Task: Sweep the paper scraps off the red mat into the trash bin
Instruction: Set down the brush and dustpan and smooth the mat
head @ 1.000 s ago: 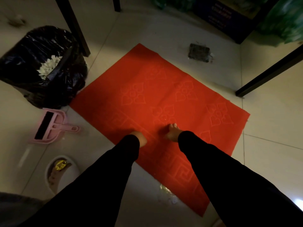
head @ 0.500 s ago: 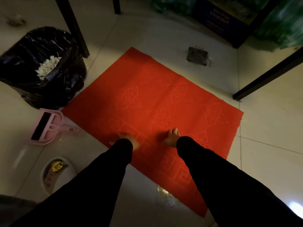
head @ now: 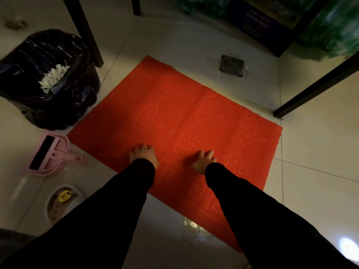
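Now, left hand: flat on red mat, fingers spread
Right hand: flat on mat, fingers open
Trash bin: paper scraps inside

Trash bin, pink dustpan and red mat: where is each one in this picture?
trash bin (head: 64, 105): head view, on its black bag's front wall.
pink dustpan (head: 64, 158): head view, on the handle.
red mat (head: 174, 113): head view, on bare patterned surface.

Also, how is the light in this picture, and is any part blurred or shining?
Head view: dim overall, the red patterned mat lit best; a bright white glare spot at lower right; the green packages at top right look smeared; wide-angle bending toward the edges.
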`<move>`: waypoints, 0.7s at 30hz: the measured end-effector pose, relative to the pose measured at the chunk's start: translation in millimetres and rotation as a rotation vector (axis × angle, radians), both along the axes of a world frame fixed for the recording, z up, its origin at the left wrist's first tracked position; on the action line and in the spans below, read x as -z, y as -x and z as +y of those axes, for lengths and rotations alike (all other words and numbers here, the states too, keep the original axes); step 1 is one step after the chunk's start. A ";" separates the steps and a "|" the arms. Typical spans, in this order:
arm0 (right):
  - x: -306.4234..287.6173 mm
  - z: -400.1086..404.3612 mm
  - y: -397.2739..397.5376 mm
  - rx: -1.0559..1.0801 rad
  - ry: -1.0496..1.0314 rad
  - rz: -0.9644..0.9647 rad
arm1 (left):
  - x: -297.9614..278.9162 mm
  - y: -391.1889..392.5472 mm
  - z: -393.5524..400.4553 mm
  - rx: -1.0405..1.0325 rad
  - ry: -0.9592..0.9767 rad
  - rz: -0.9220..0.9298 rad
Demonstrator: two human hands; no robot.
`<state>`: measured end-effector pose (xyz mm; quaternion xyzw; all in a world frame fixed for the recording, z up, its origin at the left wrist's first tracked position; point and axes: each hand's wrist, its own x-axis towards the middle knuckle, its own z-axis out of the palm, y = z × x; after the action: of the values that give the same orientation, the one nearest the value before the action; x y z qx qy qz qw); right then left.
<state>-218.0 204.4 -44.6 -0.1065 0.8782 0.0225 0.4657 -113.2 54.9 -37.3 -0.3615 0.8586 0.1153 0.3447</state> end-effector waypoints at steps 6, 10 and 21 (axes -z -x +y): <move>5.9 -0.9 -7.3 0.078 -0.010 -0.052 | 11.1 -2.0 3.0 -0.039 -0.177 -0.158; 7.8 1.6 1.7 0.081 0.026 -0.080 | 2.3 2.3 5.2 -0.021 -0.166 -0.179; 14.3 2.6 4.2 0.022 -0.021 -0.021 | 3.3 1.3 0.8 0.042 -0.155 -0.122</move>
<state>-222.2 207.0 -58.9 -0.0922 0.8741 0.0252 0.4763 -114.6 55.7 -40.7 -0.3218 0.8321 0.1519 0.4255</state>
